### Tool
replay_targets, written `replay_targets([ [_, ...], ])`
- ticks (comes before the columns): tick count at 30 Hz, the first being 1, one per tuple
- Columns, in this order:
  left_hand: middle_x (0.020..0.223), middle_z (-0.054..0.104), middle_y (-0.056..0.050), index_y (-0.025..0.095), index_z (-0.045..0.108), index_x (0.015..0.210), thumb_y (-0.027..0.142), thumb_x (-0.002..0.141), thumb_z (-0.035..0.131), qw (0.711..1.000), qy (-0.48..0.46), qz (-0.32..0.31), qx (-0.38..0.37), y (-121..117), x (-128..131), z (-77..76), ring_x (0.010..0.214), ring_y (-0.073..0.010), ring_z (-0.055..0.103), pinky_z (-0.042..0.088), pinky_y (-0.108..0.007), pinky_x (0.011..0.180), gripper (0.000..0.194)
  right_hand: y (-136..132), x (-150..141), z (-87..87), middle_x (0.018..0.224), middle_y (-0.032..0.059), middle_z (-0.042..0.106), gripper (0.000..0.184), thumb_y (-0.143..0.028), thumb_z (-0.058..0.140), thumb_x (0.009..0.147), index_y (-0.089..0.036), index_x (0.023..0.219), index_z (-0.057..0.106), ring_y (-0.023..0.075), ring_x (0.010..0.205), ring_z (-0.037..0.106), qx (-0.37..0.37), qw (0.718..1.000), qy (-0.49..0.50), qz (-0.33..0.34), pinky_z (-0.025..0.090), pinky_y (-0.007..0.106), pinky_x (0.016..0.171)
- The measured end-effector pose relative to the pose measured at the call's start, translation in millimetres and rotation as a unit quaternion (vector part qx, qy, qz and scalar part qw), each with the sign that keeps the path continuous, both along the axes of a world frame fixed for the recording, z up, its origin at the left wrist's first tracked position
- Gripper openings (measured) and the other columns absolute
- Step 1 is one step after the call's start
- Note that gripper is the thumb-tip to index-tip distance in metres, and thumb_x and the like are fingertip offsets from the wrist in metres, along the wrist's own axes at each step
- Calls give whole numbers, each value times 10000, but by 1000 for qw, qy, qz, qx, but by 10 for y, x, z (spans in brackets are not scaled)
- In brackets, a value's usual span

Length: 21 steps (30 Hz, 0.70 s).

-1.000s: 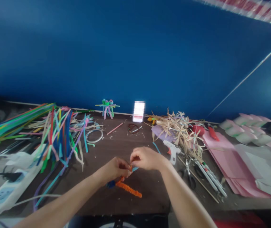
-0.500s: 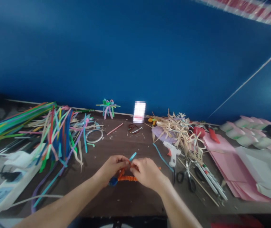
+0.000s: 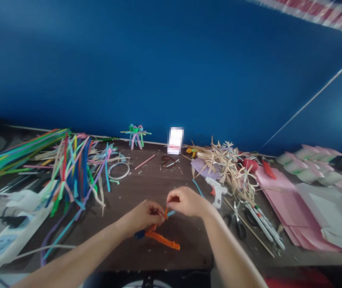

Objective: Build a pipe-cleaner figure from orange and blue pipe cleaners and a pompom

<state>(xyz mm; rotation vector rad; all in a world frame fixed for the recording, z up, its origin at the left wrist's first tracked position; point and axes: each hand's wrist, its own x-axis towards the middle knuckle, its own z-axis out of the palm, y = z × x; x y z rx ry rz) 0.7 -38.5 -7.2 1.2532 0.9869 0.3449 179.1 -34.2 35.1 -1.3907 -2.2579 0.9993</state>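
My left hand (image 3: 143, 215) is closed in a pinch on an orange pipe cleaner coil (image 3: 161, 239) that trails down to the right over the dark table (image 3: 147, 184). A dark blue tip (image 3: 139, 234) shows just below that hand. My right hand (image 3: 187, 201) is also closed, pinching the upper end of the orange pipe cleaner beside a thin light blue stem (image 3: 171, 213). The two hands almost touch at the fingertips.
A heap of coloured pipe cleaners (image 3: 71, 168) and a white power strip (image 3: 5, 240) lie left. A white glue gun (image 3: 215, 191), dry straw (image 3: 227, 164), scissors (image 3: 238, 224), pens (image 3: 265, 224) and pink paper (image 3: 285, 200) lie right. A small pipe cleaner figure (image 3: 136, 136) stands by the blue wall.
My right hand has risen from over the orange coil and moved right; the coil's free end now hangs down to the right again, as a second ago.
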Motion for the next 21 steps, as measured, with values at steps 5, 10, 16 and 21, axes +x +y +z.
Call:
replay_targets([
  [5,462,531,42,130,594,643,312,601,626,997,-49,55,-4,-8,-18,-28,389,-73,456,320,-189,411,189,32,74,-282,481,-65,483,100,-218,550,700,-146,678,616,61,425,377,-180,974,139,-16,297,172,437],
  [10,449,509,43,130,551,581,350,625,608,993,-40,104,23,37,10,-79,390,-72,456,315,-183,407,232,-219,-35,-349,557,-29,567,147,-227,506,746,-158,694,625,92,511,488,-35,994,70,-70,326,184,498],
  [16,429,500,51,131,572,679,385,623,590,996,-15,87,11,51,46,-91,320,-60,390,263,-178,345,261,-434,-167,-90,710,16,645,98,-228,527,745,-194,776,613,149,677,578,111,983,-133,-57,322,216,591],
  [21,441,512,40,126,569,613,323,599,593,997,-14,66,27,22,50,-71,366,-68,431,316,-187,389,198,-359,-147,102,765,17,633,131,-182,479,772,-198,760,609,130,701,566,142,974,-170,-41,320,209,608],
])
